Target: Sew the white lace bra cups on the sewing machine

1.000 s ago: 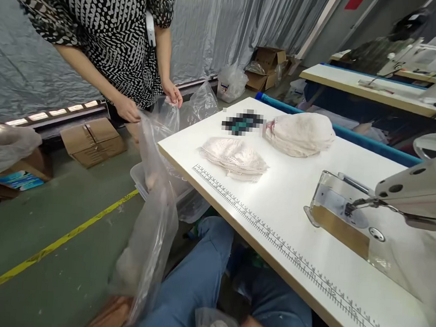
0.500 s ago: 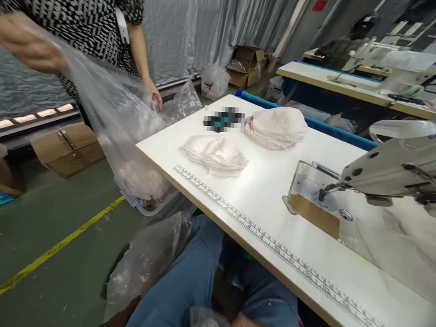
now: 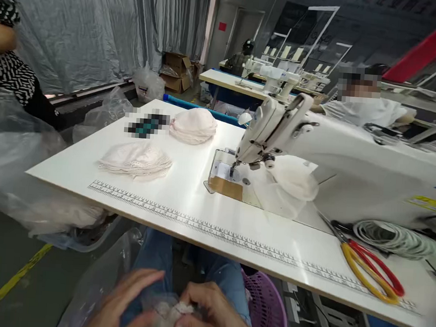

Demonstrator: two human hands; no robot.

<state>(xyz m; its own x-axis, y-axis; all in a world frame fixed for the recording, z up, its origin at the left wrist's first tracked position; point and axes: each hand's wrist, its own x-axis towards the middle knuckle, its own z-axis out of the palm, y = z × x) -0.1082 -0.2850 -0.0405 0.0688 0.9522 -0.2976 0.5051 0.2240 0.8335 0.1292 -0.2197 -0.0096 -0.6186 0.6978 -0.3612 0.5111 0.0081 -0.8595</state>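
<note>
Both my hands are low in my lap, below the front edge of the white table point(image 3: 185, 201). My left hand point(image 3: 118, 306) has its fingers stretched out and rests against a small pale lace bundle point(image 3: 166, 315) in clear plastic. My right hand point(image 3: 214, 320) is curled, pinching that same bundle from the right. On the table lie a stack of lace pieces point(image 3: 136, 160) at the left and a rounded pile of pale cups point(image 3: 193, 125) further back. The white sewing machine point(image 3: 316, 145) stands at the right, a thin pale fabric point(image 3: 287, 186) lying under its head.
A person in a black-and-white patterned top point(image 3: 4, 64) stands at the far left behind a large clear plastic bag point(image 3: 19, 169). Scissors with red and yellow handles point(image 3: 371, 266) and a coiled cord point(image 3: 395, 239) lie at the right. A purple basket point(image 3: 265, 309) sits under the table. Another person sits at a machine behind.
The view has swung right and up, bringing the sewing machine to the middle. My left hand has come into my lap and joined my right hand on the lace bundle. The standing person has shifted left.
</note>
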